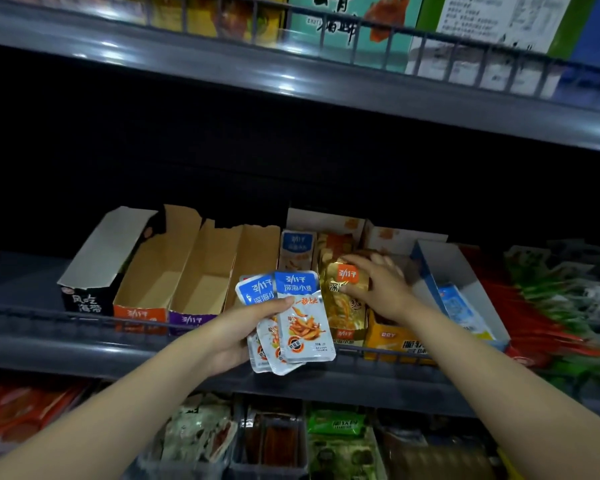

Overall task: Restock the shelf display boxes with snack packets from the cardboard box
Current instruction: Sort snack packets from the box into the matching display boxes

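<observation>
Palm of the left hand (234, 329) hidden behind its fan of blue-and-white packets (305, 327), rear ones mostly covered, right hand (378, 285) gripping the gold packet (347, 308), masking whatever lies beneath, red and green packs (551, 313) at right smeared, top-shelf cartons (354, 26) cropped.

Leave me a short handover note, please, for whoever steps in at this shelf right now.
Left hand: holds a fan of blue-topped packets in front of the shelf.
Right hand: grips a gold packet over its display box, not yet released.
Done: a stocked blue row stands just left of the gold packet.
Left: the orange-fronted box and the purple-fronted box look empty; the held packets are unplaced. The supply cardboard box is out of view.
</observation>
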`<act>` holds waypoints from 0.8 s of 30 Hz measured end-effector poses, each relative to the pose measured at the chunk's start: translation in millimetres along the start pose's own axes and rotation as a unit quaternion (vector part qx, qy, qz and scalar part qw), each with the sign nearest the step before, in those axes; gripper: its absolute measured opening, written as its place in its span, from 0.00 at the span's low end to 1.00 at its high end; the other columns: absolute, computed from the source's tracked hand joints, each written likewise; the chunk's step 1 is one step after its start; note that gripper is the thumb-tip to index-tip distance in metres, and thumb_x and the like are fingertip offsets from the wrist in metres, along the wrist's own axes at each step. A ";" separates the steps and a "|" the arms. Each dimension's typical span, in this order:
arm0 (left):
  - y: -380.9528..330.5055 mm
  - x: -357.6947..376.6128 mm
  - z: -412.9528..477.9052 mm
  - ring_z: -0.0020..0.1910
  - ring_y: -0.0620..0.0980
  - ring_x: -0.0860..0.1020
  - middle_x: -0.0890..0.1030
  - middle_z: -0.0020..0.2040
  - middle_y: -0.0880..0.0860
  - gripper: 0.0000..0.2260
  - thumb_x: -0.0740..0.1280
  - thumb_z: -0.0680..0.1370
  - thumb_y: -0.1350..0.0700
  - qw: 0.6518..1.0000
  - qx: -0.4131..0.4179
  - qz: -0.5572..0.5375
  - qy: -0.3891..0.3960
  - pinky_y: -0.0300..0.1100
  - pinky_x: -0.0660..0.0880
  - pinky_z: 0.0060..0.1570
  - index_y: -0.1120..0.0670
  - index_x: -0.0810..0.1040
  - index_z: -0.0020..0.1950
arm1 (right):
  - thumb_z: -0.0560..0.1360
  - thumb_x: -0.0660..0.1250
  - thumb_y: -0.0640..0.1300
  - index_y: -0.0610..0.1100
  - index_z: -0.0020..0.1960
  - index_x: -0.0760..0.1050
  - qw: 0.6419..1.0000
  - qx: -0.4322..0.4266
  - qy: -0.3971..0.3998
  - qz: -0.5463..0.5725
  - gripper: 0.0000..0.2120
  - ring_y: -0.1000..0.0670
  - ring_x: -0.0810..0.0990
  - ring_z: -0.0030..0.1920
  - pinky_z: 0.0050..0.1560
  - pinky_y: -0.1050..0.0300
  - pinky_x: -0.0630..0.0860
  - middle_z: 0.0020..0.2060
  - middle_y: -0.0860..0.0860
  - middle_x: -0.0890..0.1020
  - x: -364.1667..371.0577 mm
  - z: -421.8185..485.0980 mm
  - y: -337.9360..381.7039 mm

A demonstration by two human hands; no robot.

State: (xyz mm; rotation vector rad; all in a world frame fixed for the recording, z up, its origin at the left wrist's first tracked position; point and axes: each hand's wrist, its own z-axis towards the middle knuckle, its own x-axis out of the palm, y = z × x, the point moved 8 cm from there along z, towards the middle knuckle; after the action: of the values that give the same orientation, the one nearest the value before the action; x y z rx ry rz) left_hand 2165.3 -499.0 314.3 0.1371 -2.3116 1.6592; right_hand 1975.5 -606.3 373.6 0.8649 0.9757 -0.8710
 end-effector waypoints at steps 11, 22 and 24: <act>-5.8 5.2 -28.9 0.40 0.53 0.85 0.85 0.47 0.57 0.09 0.70 0.73 0.55 1.000 0.021 0.010 0.003 0.46 0.82 0.38 0.56 0.79 0.52 | 0.71 0.65 0.59 0.55 0.67 0.68 0.910 0.028 0.034 0.412 0.25 0.53 0.76 0.61 0.58 0.56 0.75 0.63 0.54 0.75 -32.8 -55.9 79.8; -2.9 6.7 -85.2 0.43 0.55 0.84 0.84 0.49 0.59 0.16 0.62 0.78 0.48 0.998 -0.026 0.017 0.047 0.49 0.78 0.49 0.58 0.80 0.54 | 0.68 0.73 0.32 0.45 0.58 0.74 0.823 0.100 0.134 0.543 0.21 0.48 0.83 0.50 0.47 0.57 0.82 0.51 0.46 0.84 -10.7 -124.3 111.8; -5.4 0.7 -93.8 0.46 0.56 0.84 0.83 0.52 0.61 0.13 0.61 0.80 0.54 0.999 -0.011 -0.007 0.042 0.52 0.78 0.52 0.61 0.77 0.59 | 0.69 0.73 0.32 0.49 0.58 0.73 0.826 0.093 0.135 0.540 0.22 0.49 0.83 0.51 0.47 0.58 0.81 0.52 0.47 0.83 -15.3 -130.2 114.4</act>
State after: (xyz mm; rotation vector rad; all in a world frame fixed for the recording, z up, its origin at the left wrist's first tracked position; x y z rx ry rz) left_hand 2182.7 -412.7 347.0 0.0773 -2.2609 1.6020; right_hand 2032.3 -441.8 371.1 1.5086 0.4715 0.1568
